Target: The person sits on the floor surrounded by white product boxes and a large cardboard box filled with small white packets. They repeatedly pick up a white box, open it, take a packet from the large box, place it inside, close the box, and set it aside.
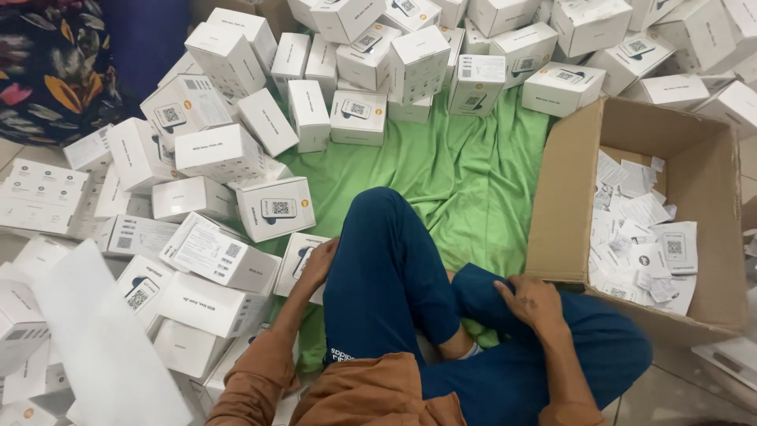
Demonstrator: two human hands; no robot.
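Your left hand [317,264] curls onto a small white box [298,264] beside your knee, your right hand [532,300] rests loose and empty on your leg, and a careless tug could topple the leaning box pile [213,260] onto you.
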